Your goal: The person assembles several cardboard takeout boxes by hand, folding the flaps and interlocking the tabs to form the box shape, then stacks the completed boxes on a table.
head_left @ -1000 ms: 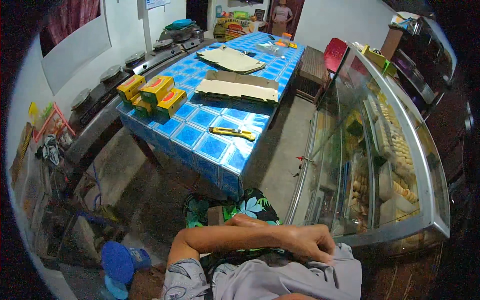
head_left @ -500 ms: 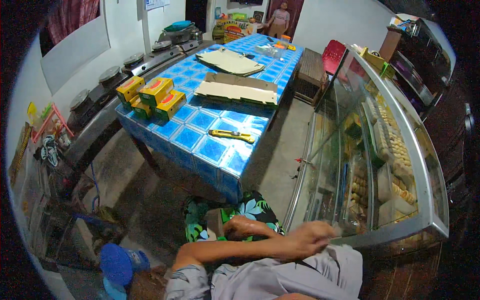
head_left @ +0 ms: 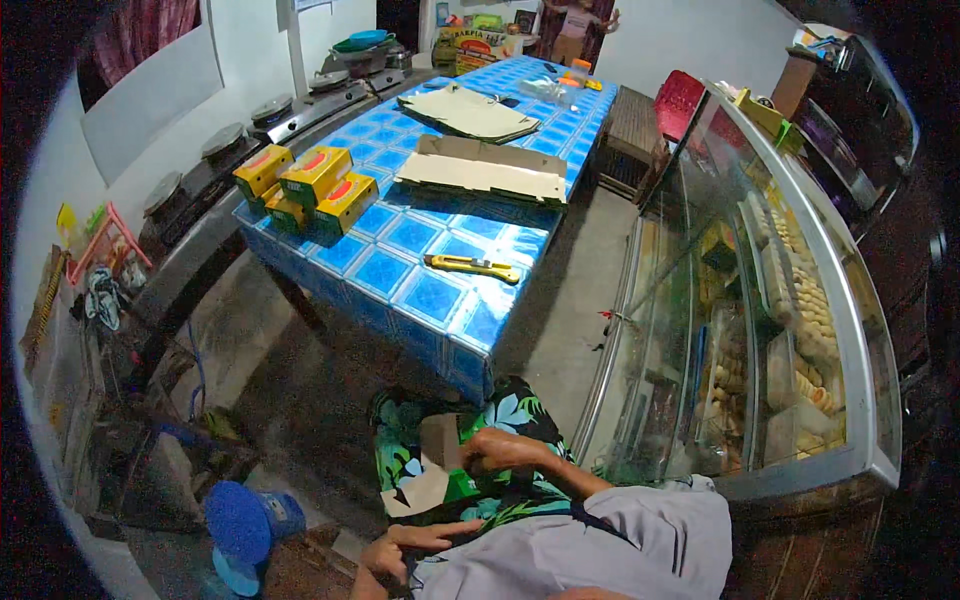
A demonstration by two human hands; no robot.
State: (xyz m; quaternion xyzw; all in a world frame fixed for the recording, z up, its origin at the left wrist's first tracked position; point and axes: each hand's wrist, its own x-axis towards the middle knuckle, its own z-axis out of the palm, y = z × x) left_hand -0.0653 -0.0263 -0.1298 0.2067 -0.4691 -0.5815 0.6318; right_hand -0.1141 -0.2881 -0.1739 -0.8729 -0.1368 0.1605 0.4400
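A small cardboard box (head_left: 428, 490), with its plain brown inner side and some green printing showing, rests on my lap over dark floral trousers. My right hand (head_left: 500, 453) is curled in a grip at its right edge, where the fingers hide part of the card. At the lower left, my left hand (head_left: 405, 548) is apart from the box, its fingers stretched toward the right with nothing seen in them. On the table corner ahead lies a yellow box cutter (head_left: 472, 268). Several yellow-and-green boxes (head_left: 318, 175) are stacked at the table's left edge.
Flattened cardboard (head_left: 482, 172) lies on the blue checked tablecloth (head_left: 410, 238), with another sheet (head_left: 470, 110) beyond. A glass display case (head_left: 780, 330) with trays stands close at right. Burners (head_left: 270, 108) line the left wall. A blue plastic container (head_left: 240, 525) sits lower left. Another person (head_left: 575, 25) stands far back.
My left hand has swung from the right, across my body, back to the lower left. My right hand keeps hold of the box, which shows more of its brown side. The far person's arms have risen.
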